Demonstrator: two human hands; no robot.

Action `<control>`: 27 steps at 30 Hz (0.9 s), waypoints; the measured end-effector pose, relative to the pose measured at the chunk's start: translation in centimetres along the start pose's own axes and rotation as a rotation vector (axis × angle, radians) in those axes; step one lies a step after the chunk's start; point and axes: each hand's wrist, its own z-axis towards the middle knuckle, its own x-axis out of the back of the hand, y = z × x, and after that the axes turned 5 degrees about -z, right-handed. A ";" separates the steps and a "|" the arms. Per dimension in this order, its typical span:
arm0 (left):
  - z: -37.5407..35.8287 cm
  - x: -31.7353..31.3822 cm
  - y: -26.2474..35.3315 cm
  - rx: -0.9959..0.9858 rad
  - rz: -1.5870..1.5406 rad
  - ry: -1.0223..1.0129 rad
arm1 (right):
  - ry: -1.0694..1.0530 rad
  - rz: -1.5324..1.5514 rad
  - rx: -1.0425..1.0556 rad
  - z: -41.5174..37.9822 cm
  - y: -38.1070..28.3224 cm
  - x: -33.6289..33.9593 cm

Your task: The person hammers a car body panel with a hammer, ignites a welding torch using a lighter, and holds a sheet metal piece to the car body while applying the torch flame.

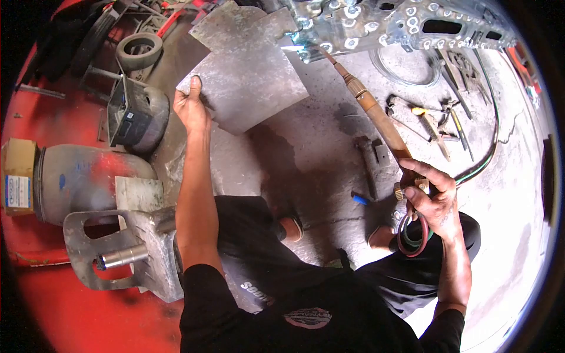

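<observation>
My left hand (193, 109) pinches the left edge of a flat grey metal sheet (253, 82), its thumb on top. Held up off the floor, the sheet reaches toward a larger sheet-metal panel (382, 26) dotted with round weld marks. My right hand (434, 197) is wrapped round the rear of a gas torch (376, 115), near its brass valve knobs. From the torch nozzle, a bright flame (297, 47) burns at the panel's left end, beside the sheet. Red and green hoses (418, 238) loop below my right hand.
Hand tools (435, 132), a wire coil (406, 65) and a blue object (359, 199) lie on the right floor. A hose (494, 141) curves along that side. At left are a tire (139, 50), a tank (88, 182), a cardboard box (19, 176) and a metal piece with cut-outs (156, 253).
</observation>
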 end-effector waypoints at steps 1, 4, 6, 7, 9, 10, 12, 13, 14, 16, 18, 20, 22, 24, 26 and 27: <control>0.0 0.0 0.0 -0.002 -0.003 0.001 | -0.001 -0.006 -0.001 0.0 0.0 0.0; 0.0 0.2 0.0 0.006 -0.007 -0.006 | -0.001 0.004 0.001 0.1 0.0 -0.1; -0.1 0.1 0.1 0.004 -0.015 -0.001 | -0.003 0.009 -0.002 0.0 0.0 -0.1; -0.2 0.0 0.1 0.003 -0.020 0.002 | -0.006 0.006 -0.005 0.0 0.0 -0.1; -0.2 0.0 0.0 -0.019 -0.014 0.006 | -0.009 0.000 -0.001 0.1 0.0 -0.1; -0.3 0.0 -0.1 -0.030 -0.010 0.009 | -0.008 -0.004 0.008 0.1 0.1 -0.1; -0.5 -0.5 0.1 -0.043 0.000 0.019 | -0.008 -0.020 -0.001 0.1 0.0 -0.1; -0.6 -0.5 0.3 -0.049 0.005 0.026 | -0.009 -0.032 -0.018 0.1 -0.2 -0.1; -0.6 -0.2 0.2 -0.040 0.028 0.018 | -0.012 -0.044 -0.035 0.2 -0.3 -0.1; -0.3 0.3 0.0 -0.019 0.073 0.001 | -0.009 -0.054 -0.018 0.2 0.0 -0.3; -0.6 -0.1 0.5 -0.005 0.055 -0.001 | -0.010 -0.057 -0.015 0.2 0.1 -0.3; -0.8 -0.5 0.7 -0.004 0.043 0.011 | -0.016 -0.049 -0.028 0.1 0.2 -0.3; -0.8 -0.7 0.7 -0.019 0.037 0.038 | -0.010 -0.056 -0.024 0.1 0.3 -0.3; -0.8 -0.7 0.5 -0.033 0.050 0.043 | -0.014 -0.047 -0.065 0.1 0.0 -0.4; -1.0 -0.5 0.4 -0.034 0.057 0.042 | -0.028 -0.022 -0.149 0.1 -0.6 -0.3; -1.0 -0.4 0.4 -0.028 0.056 0.036 | -0.016 -0.036 -0.112 0.1 -0.4 -0.3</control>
